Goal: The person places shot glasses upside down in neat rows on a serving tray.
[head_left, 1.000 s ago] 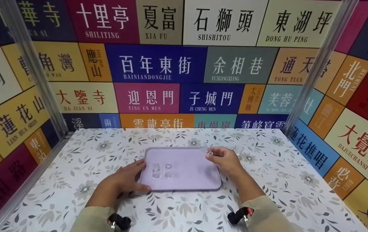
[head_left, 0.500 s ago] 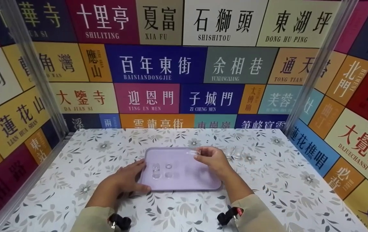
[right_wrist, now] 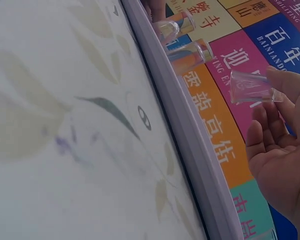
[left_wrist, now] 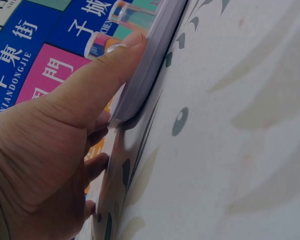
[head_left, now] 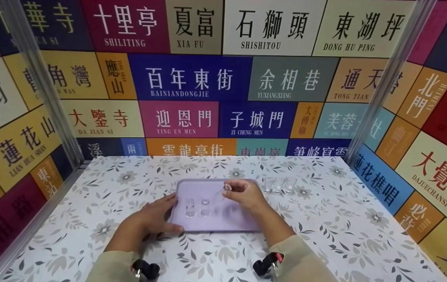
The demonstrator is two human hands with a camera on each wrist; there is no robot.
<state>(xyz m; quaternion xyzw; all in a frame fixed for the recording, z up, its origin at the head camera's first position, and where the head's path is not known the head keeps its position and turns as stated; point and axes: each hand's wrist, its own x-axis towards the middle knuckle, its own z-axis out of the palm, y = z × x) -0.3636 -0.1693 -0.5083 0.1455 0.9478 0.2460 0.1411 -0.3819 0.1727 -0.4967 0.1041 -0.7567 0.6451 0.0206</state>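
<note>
A small clear cup (head_left: 221,192) is pinched between thumb and fingertips of my right hand (head_left: 247,196), held above the far part of the lilac tray (head_left: 196,225). The right wrist view shows this cup (right_wrist: 249,87) tilted, off the tray surface, in the right hand (right_wrist: 285,145). On the tray's left half stand two clear cups (head_left: 190,208) side by side. My left hand (head_left: 151,215) rests at the tray's left edge, fingers extended. In the left wrist view, the left hand's (left_wrist: 55,135) thumb lies against the tray's rim (left_wrist: 145,75).
Several clear cups (head_left: 279,185) stand on the table just right of the tray. Pale leaf-and-flower patterned covering (head_left: 223,258) lies over the table. Colourful sign panels (head_left: 192,78) line the back and both sides, with clear uprights at the corners.
My right hand has moved left from the tray's far right corner, carrying the pinched cup over the tray. The cups beyond its right edge have come into view. My left hand has stayed put.
</note>
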